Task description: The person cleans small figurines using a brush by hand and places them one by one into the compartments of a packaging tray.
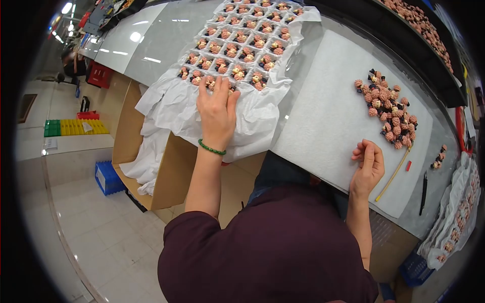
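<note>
My left hand (217,106), with a green bead bracelet (211,147) on its wrist, reaches over the near edge of a white compartment tray (241,66). Its fingers are stretched out, touching or just above the front row; what lies under the fingertips is hidden. Small pink-and-black figurines (231,49) with knobbly round tops fill the compartments. Loosely curled, my right hand (369,169) hovers by the near edge of a white foam sheet (323,108), with nothing visible in its fingers. Beyond it is a heap of similar figurines (389,108).
Right of my right hand lie a thin yellow stick (393,174), a small red piece (408,166) and a black pen-like tool (423,194). A black bin (429,55) of figurines borders the back. Crumpled white paper (151,151) hangs into a cardboard box (174,174).
</note>
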`<act>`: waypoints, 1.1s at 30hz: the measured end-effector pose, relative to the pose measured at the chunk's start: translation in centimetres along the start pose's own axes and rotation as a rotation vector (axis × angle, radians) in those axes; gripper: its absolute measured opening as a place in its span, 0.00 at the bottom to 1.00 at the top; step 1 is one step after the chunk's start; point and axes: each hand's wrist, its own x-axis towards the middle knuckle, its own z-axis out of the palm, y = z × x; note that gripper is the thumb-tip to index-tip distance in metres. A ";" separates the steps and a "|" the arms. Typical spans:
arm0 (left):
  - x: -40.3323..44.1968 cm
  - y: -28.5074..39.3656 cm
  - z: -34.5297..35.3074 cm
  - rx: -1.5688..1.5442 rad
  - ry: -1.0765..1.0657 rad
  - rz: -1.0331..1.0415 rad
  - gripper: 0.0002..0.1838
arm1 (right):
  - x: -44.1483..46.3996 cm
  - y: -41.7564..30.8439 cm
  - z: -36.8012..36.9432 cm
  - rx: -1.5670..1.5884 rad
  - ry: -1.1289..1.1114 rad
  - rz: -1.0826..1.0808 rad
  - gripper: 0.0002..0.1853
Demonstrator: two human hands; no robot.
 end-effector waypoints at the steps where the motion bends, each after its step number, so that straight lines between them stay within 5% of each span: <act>1: -0.3 0.1 0.0 0.145 -0.016 0.055 0.22 | 0.0 0.0 0.0 0.005 -0.007 0.004 0.11; 9: -0.9 0.2 0.3 0.178 -0.260 -0.045 0.33 | -0.4 -0.7 0.7 -0.063 -0.062 -0.046 0.09; 13: -0.9 0.0 1.1 0.162 -0.151 0.001 0.30 | -0.5 -1.7 0.0 -0.353 -0.127 -0.373 0.05; 17: -0.7 0.7 1.7 0.052 -0.060 0.030 0.27 | -0.3 -3.6 -1.0 -0.457 -0.087 -0.449 0.06; 24: -0.6 0.0 0.9 0.090 -0.043 -0.011 0.28 | 0.1 -2.6 -3.7 -0.531 0.086 -0.359 0.08; 33: -0.5 2.1 -1.0 -0.004 -0.030 0.039 0.29 | 0.9 -4.0 -3.5 -0.571 -0.018 -0.340 0.10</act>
